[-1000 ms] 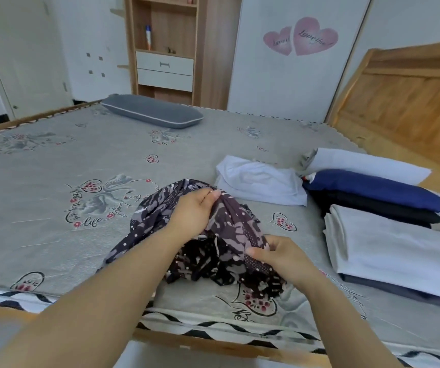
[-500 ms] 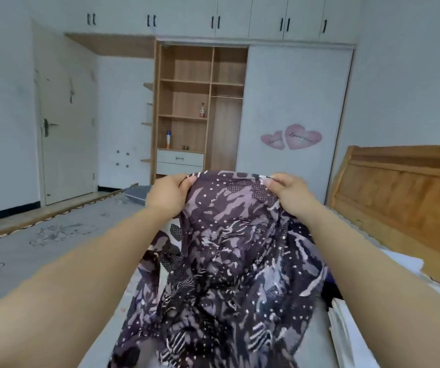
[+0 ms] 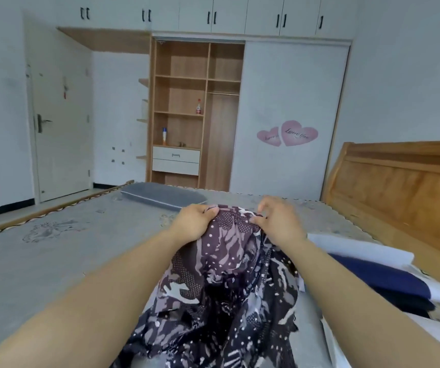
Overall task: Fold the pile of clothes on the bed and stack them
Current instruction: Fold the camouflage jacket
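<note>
Two hands: left (image 3: pixel 196 221), right (image 3: pixel 280 221) pinching one patterned garment (image 3: pixel 221 288) | one pillow (image 3: pixel 160 195)

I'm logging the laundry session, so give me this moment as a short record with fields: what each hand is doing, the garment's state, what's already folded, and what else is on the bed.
left hand: grips the garment's top edge
right hand: pinches the same edge, close beside the left
garment: dark patterned cloth, held up, unfolded, hanging toward the bed
folded clothes: white, navy and black pieces lying at the right
bed: grey printed cover
pillow: grey, at the far edge
headboard: wooden, at the right
</note>
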